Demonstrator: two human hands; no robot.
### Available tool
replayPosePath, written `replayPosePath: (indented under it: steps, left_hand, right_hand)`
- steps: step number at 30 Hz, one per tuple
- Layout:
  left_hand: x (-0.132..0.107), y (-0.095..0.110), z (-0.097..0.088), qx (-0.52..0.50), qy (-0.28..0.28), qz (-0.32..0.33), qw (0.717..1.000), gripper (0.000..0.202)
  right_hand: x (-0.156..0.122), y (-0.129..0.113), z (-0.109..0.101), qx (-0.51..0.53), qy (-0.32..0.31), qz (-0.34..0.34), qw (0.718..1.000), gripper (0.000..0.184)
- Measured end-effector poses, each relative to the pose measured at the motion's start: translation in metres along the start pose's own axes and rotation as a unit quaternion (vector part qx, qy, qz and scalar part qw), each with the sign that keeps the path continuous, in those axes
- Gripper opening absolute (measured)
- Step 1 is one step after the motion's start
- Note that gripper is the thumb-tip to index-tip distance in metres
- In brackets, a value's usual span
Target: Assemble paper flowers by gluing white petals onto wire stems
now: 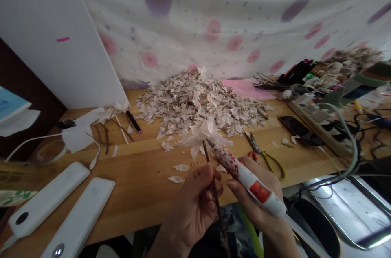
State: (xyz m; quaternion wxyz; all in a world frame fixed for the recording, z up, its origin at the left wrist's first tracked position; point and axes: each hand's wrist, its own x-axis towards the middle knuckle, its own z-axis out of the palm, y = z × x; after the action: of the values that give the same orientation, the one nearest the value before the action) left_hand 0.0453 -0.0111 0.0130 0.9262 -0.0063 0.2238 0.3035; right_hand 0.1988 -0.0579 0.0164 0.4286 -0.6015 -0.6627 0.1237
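My left hand [198, 197] is closed around a thin brown twig [217, 205], which slants up from the lower edge. At the twig's upper end sits a pale flower [203, 138] of thin, papery whitish petals. My right hand [259, 193] grips a white hot glue pen [244, 174] with a red pattern near its front. The pen's tip is right beside the twig's top, under the petals; whether it touches cannot be made out. A white rod or cord [305, 233] runs from the pen's rear. Loose petals [181, 167] lie left of the twig.
Behind the flower spreads a heap of dry petals [195, 101]. Pliers [259, 154] with red and yellow handles, a phone [299, 131] and a power strip [317, 127] with cables lie rightward. At left are white power banks [81, 217], a black marker [133, 122] and twigs [106, 138].
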Motion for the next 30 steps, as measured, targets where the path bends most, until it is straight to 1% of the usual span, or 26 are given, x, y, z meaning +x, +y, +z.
replayPosePath:
  steps: [4, 7, 9, 12, 14, 19, 26, 30]
  left_hand:
    - [-0.0016, -0.0006, 0.0001, -0.002, 0.001, -0.006, 1.000, 0.033]
    - [-0.0025, -0.0009, 0.0005, -0.002, 0.001, -0.003, 1.000, 0.029]
    - [-0.0024, -0.0011, 0.0004, -0.006, 0.001, -0.001, 1.000, 0.031]
    - [-0.0014, -0.0014, -0.0005, -0.011, -0.009, -0.006, 1.000, 0.033]
    - [-0.0009, -0.0015, -0.0012, -0.017, -0.015, -0.009, 1.000, 0.031]
    - [-0.0018, -0.0016, -0.0015, -0.025, -0.024, -0.015, 0.999, 0.029]
    - [-0.0029, -0.0011, 0.0010, -0.023, -0.032, -0.016, 0.999, 0.028]
    - [-0.0018, -0.0004, 0.0023, -0.018, -0.058, -0.018, 0.998, 0.025]
  right_hand:
    - [-0.0018, -0.0006, -0.0008, 0.002, -0.001, 0.016, 1.000, 0.038]
    - [-0.0028, 0.0002, -0.0010, 0.006, 0.007, 0.015, 1.000, 0.037]
    - [-0.0030, 0.0013, -0.0013, 0.008, 0.004, 0.012, 1.000, 0.036]
    - [-0.0030, 0.0027, -0.0016, 0.004, -0.001, 0.015, 1.000, 0.036]
    - [-0.0032, 0.0032, -0.0015, 0.000, -0.001, 0.023, 1.000, 0.037]
    - [-0.0047, 0.0029, -0.0007, -0.010, 0.000, 0.003, 1.000, 0.038]
    - [-0.0034, 0.0000, -0.0012, 0.028, 0.017, 0.017, 0.999, 0.043]
    - [-0.0019, -0.0019, -0.0010, 0.077, 0.023, 0.033, 0.996, 0.042]
